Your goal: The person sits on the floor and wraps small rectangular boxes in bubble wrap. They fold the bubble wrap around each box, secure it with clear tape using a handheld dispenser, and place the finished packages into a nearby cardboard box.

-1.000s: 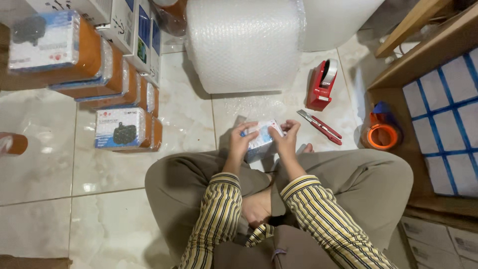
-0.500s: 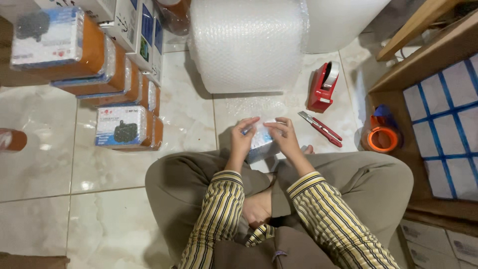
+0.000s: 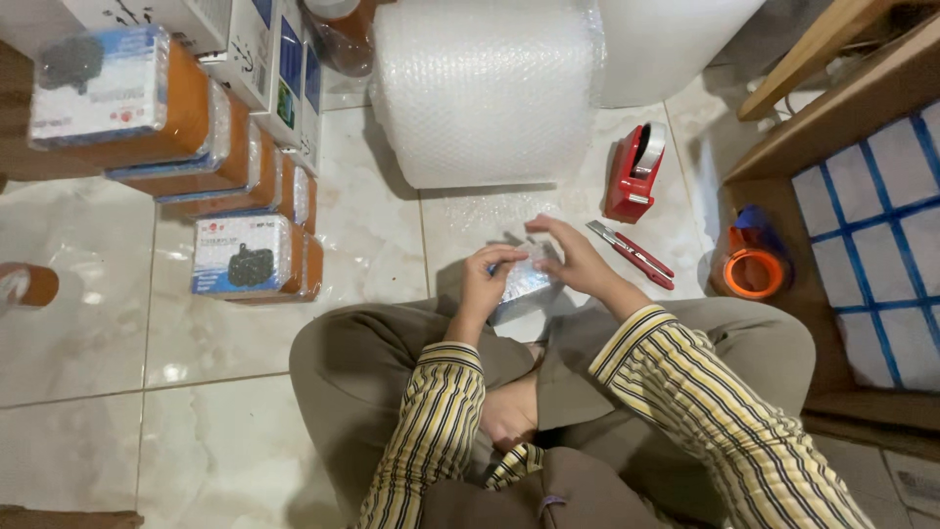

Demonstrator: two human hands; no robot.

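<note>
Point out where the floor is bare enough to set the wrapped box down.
Bare tile lies left of the knee, below the stacked orange boxes. A smaller patch sits between those boxes and the bubble wrap roll. Right of the hands it is crowded: tape dispenser, red cutter, orange tape roll. Both hands, left and right, hold the wrapped box.

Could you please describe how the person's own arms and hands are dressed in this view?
Both arms wear long sleeves of yellow cloth with dark and white lengthwise stripes, ending in cuffs at the wrists. The left hand and the right hand are bare: no gloves, and no rings or watch that I can make out.
</note>
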